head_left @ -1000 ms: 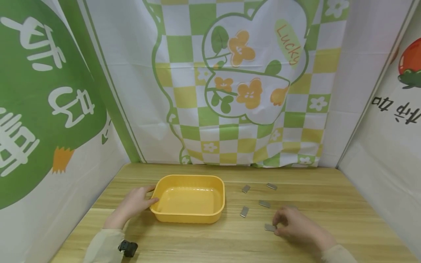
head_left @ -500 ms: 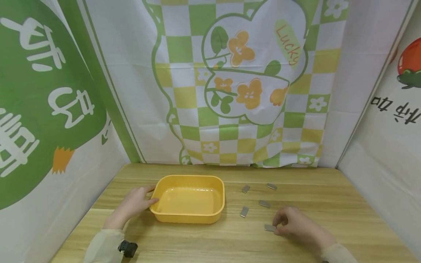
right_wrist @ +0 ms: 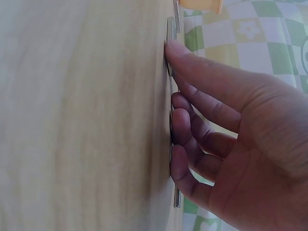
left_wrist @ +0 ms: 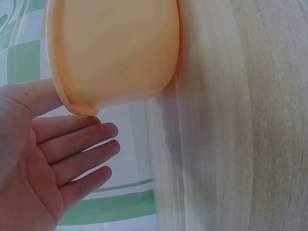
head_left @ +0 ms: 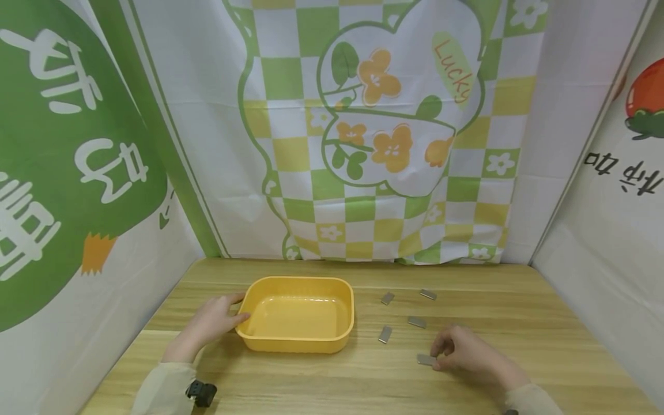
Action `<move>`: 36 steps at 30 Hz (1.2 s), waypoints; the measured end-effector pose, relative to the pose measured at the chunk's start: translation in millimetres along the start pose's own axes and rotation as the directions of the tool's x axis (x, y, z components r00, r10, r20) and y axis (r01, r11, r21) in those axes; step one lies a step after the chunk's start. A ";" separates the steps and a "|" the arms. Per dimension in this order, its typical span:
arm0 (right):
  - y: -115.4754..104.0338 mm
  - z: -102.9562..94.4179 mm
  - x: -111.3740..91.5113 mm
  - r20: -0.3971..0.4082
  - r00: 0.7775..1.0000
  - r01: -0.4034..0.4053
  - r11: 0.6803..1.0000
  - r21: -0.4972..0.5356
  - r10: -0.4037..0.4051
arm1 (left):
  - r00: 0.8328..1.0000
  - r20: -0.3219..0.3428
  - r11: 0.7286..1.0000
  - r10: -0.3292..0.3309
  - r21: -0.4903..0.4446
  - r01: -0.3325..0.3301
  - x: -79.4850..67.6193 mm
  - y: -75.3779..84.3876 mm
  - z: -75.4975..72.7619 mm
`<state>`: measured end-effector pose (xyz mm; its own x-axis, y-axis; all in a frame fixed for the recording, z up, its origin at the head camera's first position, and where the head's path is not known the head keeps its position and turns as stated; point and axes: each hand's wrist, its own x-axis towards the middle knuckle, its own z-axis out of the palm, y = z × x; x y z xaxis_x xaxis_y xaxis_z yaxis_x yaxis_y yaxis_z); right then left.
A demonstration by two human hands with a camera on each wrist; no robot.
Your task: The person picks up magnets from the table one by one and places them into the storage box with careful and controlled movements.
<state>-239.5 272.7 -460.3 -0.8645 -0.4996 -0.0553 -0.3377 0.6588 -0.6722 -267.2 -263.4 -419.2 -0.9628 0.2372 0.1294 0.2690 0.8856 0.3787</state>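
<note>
On the wooden table stands a yellow plastic basin (head_left: 298, 344), its inside bare. My left hand (head_left: 212, 320) grips its left end, thumb over the rim; the other fingers stretch along the outside in the left wrist view. With thumb and fingertips my right hand (head_left: 469, 353) pinches the right end of a small flat grey metal bar (head_left: 425, 359) at table level. Similar bars lie between the hand and the basin: a near one (head_left: 385, 334), a middle one (head_left: 417, 321) and two farther back (head_left: 388, 298) (head_left: 427, 294).
Beyond the right hand's fingers, another thin bar (right_wrist: 177, 198) shows on the table in the right wrist view. A printed cloth (head_left: 384, 230) hangs along the table's back edge, with more cloth at both sides. A black strap device (head_left: 202, 392) sits on the left wrist.
</note>
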 end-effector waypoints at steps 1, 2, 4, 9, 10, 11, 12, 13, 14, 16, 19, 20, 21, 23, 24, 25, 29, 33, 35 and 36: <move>-0.2 -0.2 -0.3 0.000 1.000 -0.001 1.000 -0.002 0.001 | 1.000 -0.002 1.000 0.000 0.003 0.000 0.0 -0.1 0.2; -0.2 -0.3 -0.5 -0.001 1.000 0.002 1.000 -0.005 -0.002 | 1.000 -0.002 1.000 0.000 0.005 0.000 -0.1 -0.4 0.4; -0.3 -0.5 -1.0 -0.001 1.000 0.000 1.000 -0.009 0.000 | 1.000 -0.003 1.000 -0.001 0.005 0.001 -0.3 -0.7 0.9; 0.4 -0.1 -1.3 -0.007 1.000 -0.002 1.000 -0.010 0.002 | 1.000 -0.003 1.000 -0.004 -0.003 0.004 -0.6 -1.2 1.2; 0.8 0.1 -1.0 -0.010 1.000 0.000 1.000 -0.009 0.000 | 1.000 -0.003 1.000 -0.003 -0.003 0.003 -0.6 -1.2 1.2; 1.2 0.2 -0.9 -0.012 1.000 0.002 1.000 -0.007 -0.002 | 1.000 -0.002 1.000 -0.003 -0.003 0.003 -0.5 -1.0 1.0; 1.6 0.3 -0.9 -0.012 1.000 -0.003 1.000 -0.006 0.003 | 1.000 0.000 1.000 -0.003 -0.002 0.003 -0.5 -0.9 0.8; 2.2 0.4 -0.7 -0.013 1.000 -0.005 1.000 -0.003 0.005 | 1.000 0.001 1.000 -0.004 -0.003 0.004 -0.5 -0.8 0.7; 2.7 0.3 -0.8 -0.012 1.000 -0.008 1.000 0.001 0.008 | 1.000 0.002 1.000 -0.005 -0.005 0.005 -0.4 -0.7 0.6; 3.7 0.3 -0.6 -0.010 1.000 -0.011 1.000 0.006 0.011 | 1.000 0.003 1.000 -0.005 -0.005 0.005 -0.3 -0.7 0.5; 4.5 -0.1 -1.0 -0.008 1.000 -0.012 1.000 0.013 0.012 | 1.000 -0.001 1.000 -0.002 -0.003 0.002 0.1 -0.9 0.6; 4.5 -0.2 -1.2 -0.009 1.000 -0.009 1.000 0.015 0.010 | 1.000 -0.003 1.000 -0.001 -0.002 0.001 0.1 -1.0 0.7; 4.6 -0.3 -1.4 -0.009 1.000 -0.009 1.000 0.018 0.009 | 1.000 -0.004 1.000 -0.001 0.000 0.001 0.2 -1.0 0.8; 4.9 -0.3 -1.7 -0.010 1.000 -0.006 1.000 0.024 0.007 | 1.000 -0.006 1.000 0.000 0.003 0.000 0.2 -1.1 0.9; 5.2 -0.2 -1.7 -0.011 1.000 -0.005 1.000 0.027 0.006 | 1.000 -0.007 1.000 -0.001 0.003 0.001 0.1 -1.1 1.0; 5.5 -0.1 -1.8 -0.010 1.000 -0.005 0.999 0.033 0.005 | 1.000 -0.008 1.000 -0.001 0.003 0.001 0.1 -1.1 1.0; 6.5 0.1 -2.0 -0.006 1.000 0.000 0.999 0.049 0.001 | 1.000 -0.008 1.000 -0.002 -0.002 0.002 -0.2 -0.7 0.9; 6.4 -0.2 -2.4 -0.003 1.000 0.010 0.999 0.049 -0.010 | 1.000 -0.007 1.000 -0.001 -0.005 0.001 -0.2 -0.5 0.8; 5.6 -0.5 -2.8 0.003 1.000 0.012 0.998 0.062 -0.012 | 1.000 -0.007 1.000 0.000 -0.008 0.000 -0.2 -0.6 0.8; 5.4 -0.5 -2.7 0.006 1.000 0.017 0.998 0.062 -0.017 | 1.000 -0.007 1.000 0.000 -0.009 0.000 -0.2 -0.7 0.9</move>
<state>-239.2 277.9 -463.4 -0.8563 -0.5143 -0.0479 -0.3289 0.6143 -0.7172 -267.3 -263.7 -420.4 -0.9626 0.2346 0.1356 0.2694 0.8820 0.3866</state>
